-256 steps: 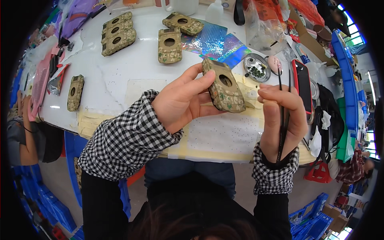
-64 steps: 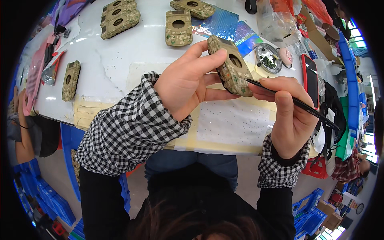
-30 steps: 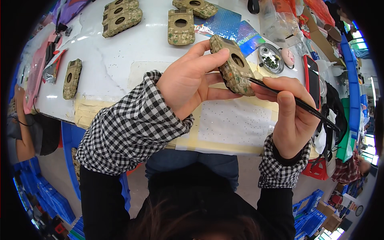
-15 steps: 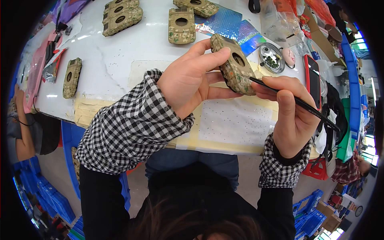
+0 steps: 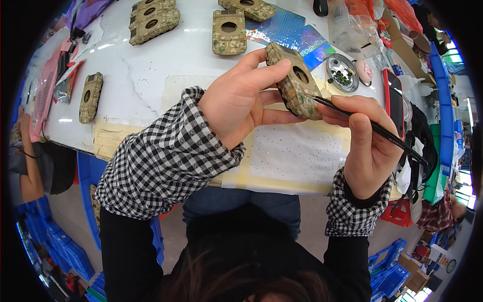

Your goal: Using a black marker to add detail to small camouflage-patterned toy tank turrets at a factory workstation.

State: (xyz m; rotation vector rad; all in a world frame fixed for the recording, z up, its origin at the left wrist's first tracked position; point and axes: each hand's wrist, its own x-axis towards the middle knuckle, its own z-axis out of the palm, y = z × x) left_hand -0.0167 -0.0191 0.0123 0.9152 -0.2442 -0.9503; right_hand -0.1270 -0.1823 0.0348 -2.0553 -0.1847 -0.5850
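A camouflage-patterned toy tank hull [image 5: 301, 89] with a round hole in its top is gripped between the thumb and fingers of my left hand [image 5: 241, 95]. It is tilted above the table's front part. My right hand [image 5: 370, 136] pinches black tweezers [image 5: 385, 132], their tip touching or very near the hull's lower right part. Whether the tips hold anything is too small to tell. Below the hull lies a white sheet [image 5: 297, 156] dotted with tiny specks. Right of the hull, a round clear dish [image 5: 342, 73] contains small dark green parts.
More camouflage hulls stand on the white table: one far in the middle [image 5: 229, 32], one at the left [image 5: 91, 98], several at the back. Shiny blue sheets [image 5: 284, 30] lie behind my left hand. A red-cased phone [image 5: 393, 100] is at the right. Another person's arm [image 5: 31, 166] shows at far left.
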